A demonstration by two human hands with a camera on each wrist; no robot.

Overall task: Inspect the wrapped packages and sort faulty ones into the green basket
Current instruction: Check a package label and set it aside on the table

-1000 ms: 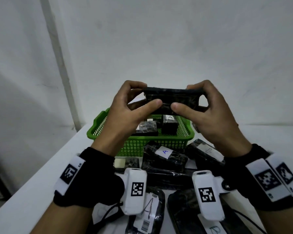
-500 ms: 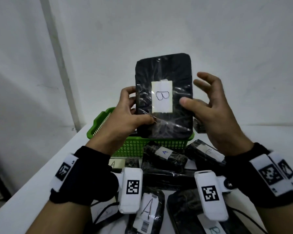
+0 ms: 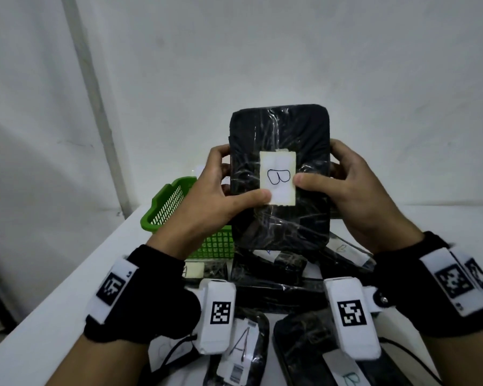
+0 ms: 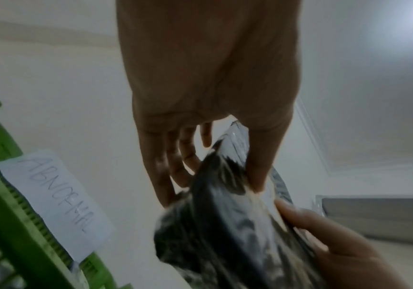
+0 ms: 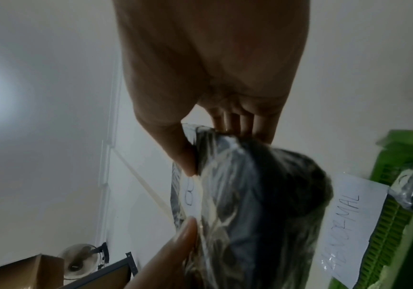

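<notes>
A black package point(image 3: 280, 215) wrapped in clear film stands upright in front of me, its white label point(image 3: 277, 178) marked "B" facing me. My left hand point(image 3: 223, 190) grips its left edge, thumb on the front and fingers behind. My right hand point(image 3: 343, 185) grips the right edge the same way, thumb beside the label. The wrist views show the package point(image 4: 227, 224) point(image 5: 254, 205) pinched between thumb and fingers of each hand point(image 4: 215, 172) point(image 5: 210, 148). The green basket point(image 3: 173, 207) sits behind and below, mostly hidden by the package.
Several more wrapped black packages lie on the white table point(image 3: 53, 296) under my wrists, some labelled "A" point(image 3: 243, 349) and one "B" point(image 3: 349, 377). A paper sign point(image 4: 59, 203) reading "ABNORMAL" hangs on the basket. A white wall stands close behind.
A second ago the package lay flat, edge toward me, in both hands. It was turned upright with the label facing me, and my right hand, briefly off it, grips its right edge again.
</notes>
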